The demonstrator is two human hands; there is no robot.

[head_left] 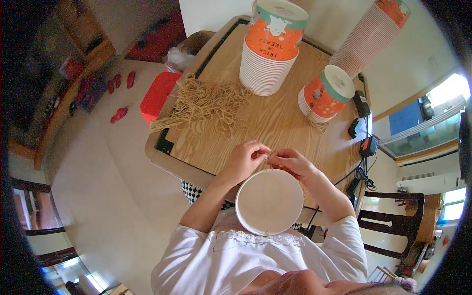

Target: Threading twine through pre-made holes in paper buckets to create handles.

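A round white paper bucket (282,201) rests against my body at the table's near edge, its open mouth facing up toward me. A thin tan string (266,189) crosses that opening, from the near rim to the far rim. At the far rim, my left hand (243,160) is closed with thumb and fingertips pinched on the string. My right hand (293,163) meets it there, its fingers also closed on the string. The fingertips of both hands nearly touch, and the exact shape of the string between them is too small to make out.
Loose tan strings (211,105) lie heaped on the wooden table (206,155). Beyond them stands a tall stack of orange and teal buckets (269,66); a shorter stack (327,93) and a long tilted stack (368,37) are at right. Black adapters (368,146) with cables line the right edge.
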